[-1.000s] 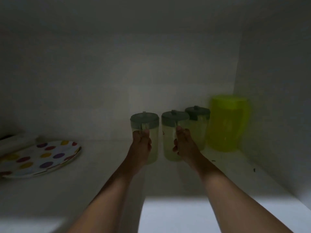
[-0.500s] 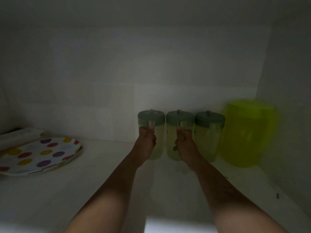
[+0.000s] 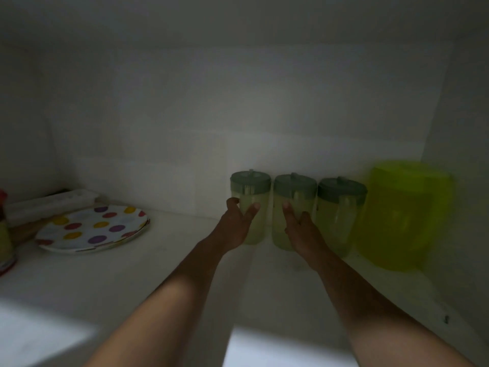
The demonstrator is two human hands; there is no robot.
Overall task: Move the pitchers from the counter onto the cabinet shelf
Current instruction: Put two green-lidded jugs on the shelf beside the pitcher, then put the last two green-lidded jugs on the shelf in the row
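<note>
Three small clear pitchers with grey-green lids stand in a row at the back of the white cabinet shelf [image 3: 164,276]: the left pitcher [image 3: 250,183], the middle pitcher [image 3: 295,187] and the right pitcher [image 3: 342,221]. A large yellow-green pitcher [image 3: 404,215] stands to their right, by the side wall. My left hand [image 3: 235,226] is at the front of the left pitcher, thumb and fingers spread. My right hand [image 3: 301,230] rests against the middle pitcher with its fingers apart.
A polka-dot plate [image 3: 92,229] lies on the shelf's left part, with a white tray [image 3: 53,202] behind it. A bottle with a red cap [image 3: 4,234] shows at the far left edge. The cabinet is dim; its right wall is close to the large pitcher.
Both hands pushed the left and middle pitchers back into line with the third one. The fingers, closed on the handles before, have spread apart.
</note>
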